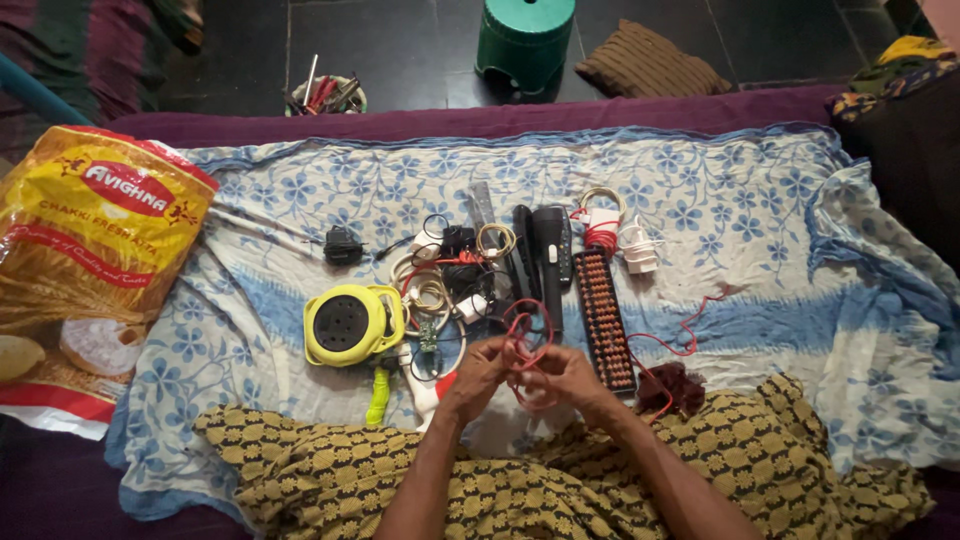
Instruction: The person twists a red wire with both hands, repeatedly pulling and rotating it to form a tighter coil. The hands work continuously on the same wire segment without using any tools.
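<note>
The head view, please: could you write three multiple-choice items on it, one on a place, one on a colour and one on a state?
1. Where does the abacus lie?
A. on the floral cloth
B. on the green stool
C. in the yellow sack

2. What colour is the wire in the hands?
A. blue
B. red
C. white

3. How is that wire?
A. straight
B. looped
C. knotted to the stool

Answers: 1 A, it lies on the cloth, right of the remotes. 2 B, red strands show. 3 B, it curls between left hand and right hand.
</note>
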